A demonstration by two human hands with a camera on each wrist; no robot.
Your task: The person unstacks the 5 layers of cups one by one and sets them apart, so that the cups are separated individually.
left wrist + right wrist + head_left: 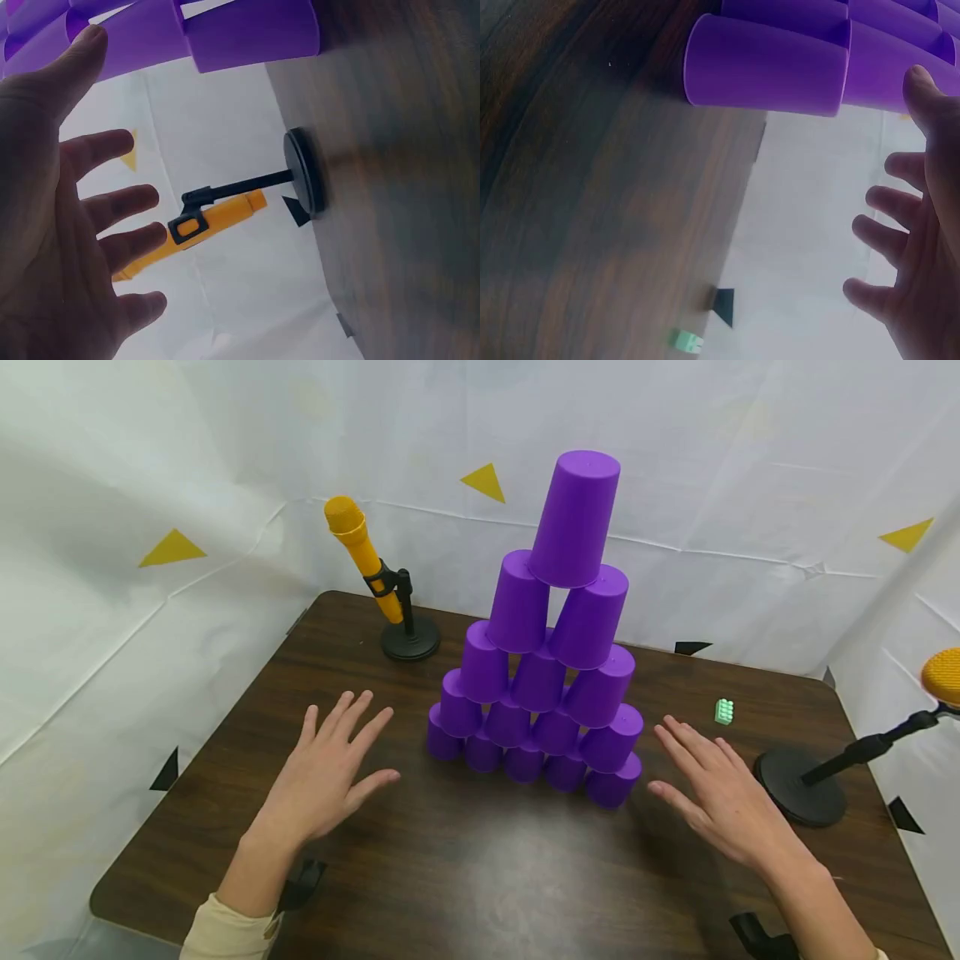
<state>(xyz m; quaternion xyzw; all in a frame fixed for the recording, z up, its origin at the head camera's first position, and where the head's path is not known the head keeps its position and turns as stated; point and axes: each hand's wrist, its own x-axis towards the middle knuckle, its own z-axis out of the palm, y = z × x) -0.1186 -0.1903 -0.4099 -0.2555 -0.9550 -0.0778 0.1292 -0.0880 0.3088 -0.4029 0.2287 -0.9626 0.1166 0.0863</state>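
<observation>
A pyramid of upside-down purple cups [537,672] stands on the dark wooden table, in several rows that narrow to a single cup [577,518] on top. To its left my left hand [318,777] hovers with fingers spread, apart from the cups and holding nothing. On the other side my right hand [723,797] is held near the bottom right cup [612,781], fingers extended, with a gap between. Each wrist view shows the palm side of its hand, the left hand [75,217] and the right hand [922,217], with cups beyond the thumb.
A yellow microphone [363,552] on a black stand [410,639] is at the back left. Another microphone [942,675], on a black stand [802,787], is at the right. A small green toy brick [723,712] lies behind my right hand. White sheeting [675,468] surrounds the table [480,877].
</observation>
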